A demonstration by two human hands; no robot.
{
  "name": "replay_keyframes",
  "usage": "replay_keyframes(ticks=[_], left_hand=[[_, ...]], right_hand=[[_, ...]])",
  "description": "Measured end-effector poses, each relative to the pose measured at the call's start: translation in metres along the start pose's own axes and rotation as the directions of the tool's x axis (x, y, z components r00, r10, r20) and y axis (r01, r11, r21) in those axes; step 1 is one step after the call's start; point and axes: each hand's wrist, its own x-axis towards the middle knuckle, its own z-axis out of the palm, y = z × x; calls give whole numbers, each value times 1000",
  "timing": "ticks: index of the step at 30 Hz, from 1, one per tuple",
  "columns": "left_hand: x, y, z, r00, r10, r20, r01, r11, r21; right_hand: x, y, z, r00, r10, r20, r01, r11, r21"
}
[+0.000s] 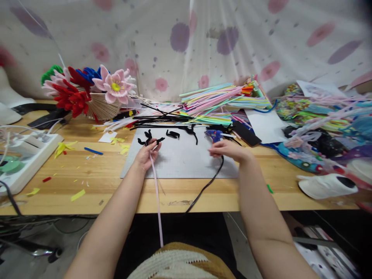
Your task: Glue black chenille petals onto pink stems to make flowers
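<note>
While the left hand [148,154] grasps a pale pink stem [155,186] in its fingers, at left of centre in the frame, a black fuzzy piece [148,135] with curled ends sits at the fingertips, at the top of that stem. The stem runs down to the lower centre. The right hand [225,149], right of centre, is bent just below a blue glue gun [214,135]; whether it grips anything cannot be told. A black cord [205,189] passes from beneath it toward the table's front edge.

Both hands are over a grey mat [186,164] at mid-frame. Loose black pieces [173,134] lie on its upper part, with black stems [162,121] along its far edge. Pastel stems [209,99] are heaped at upper centre. A pink flower [114,86] and a red flower [72,100] occupy the upper left. Yellow scraps [78,195] lie on the wooden table [101,174] at left; a power strip [37,161] is at the left edge.
</note>
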Motion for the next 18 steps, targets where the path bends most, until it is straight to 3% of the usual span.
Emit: replay_keyframes(ticks=[2,4,8,9,11,13,14,15,16,18], left_hand=[[3,-3,-1,999,36,-9,-36,999,24],[5,-5,-2,998,58,-10,-57,997,58],[5,-7,-3,998,64,-23,-61,993,100],[4,-7,-2,998,62,-33,-58,993,103],[2,-6,-1,997,59,-49,-54,993,106],[0,-6,1,996,65,-55,-59,992,112],[0,-6,2,996,71,-57,-63,991,120],[0,-7,3,995,81,-59,-73,988,133],[0,-8,4,994,94,-63,-84,985,151],[0,-10,4,990,128,-66,-113,974,199]], right_hand=[[-7,16,-21,968,71,-240,-112,981,-158],[-1,27,-28,893,60,-447,-188,950,-248],[31,35,-9,854,-1,-520,-168,946,-278],[39,35,-3,826,23,-563,-201,945,-257],[51,34,10,728,61,-683,-232,959,-162],[56,30,19,635,66,-770,-126,992,-18],[55,26,24,623,53,-780,-18,998,53],[54,22,28,640,29,-768,105,987,125],[51,16,33,685,-2,-729,217,955,201],[45,3,46,806,-81,-587,349,866,359]])
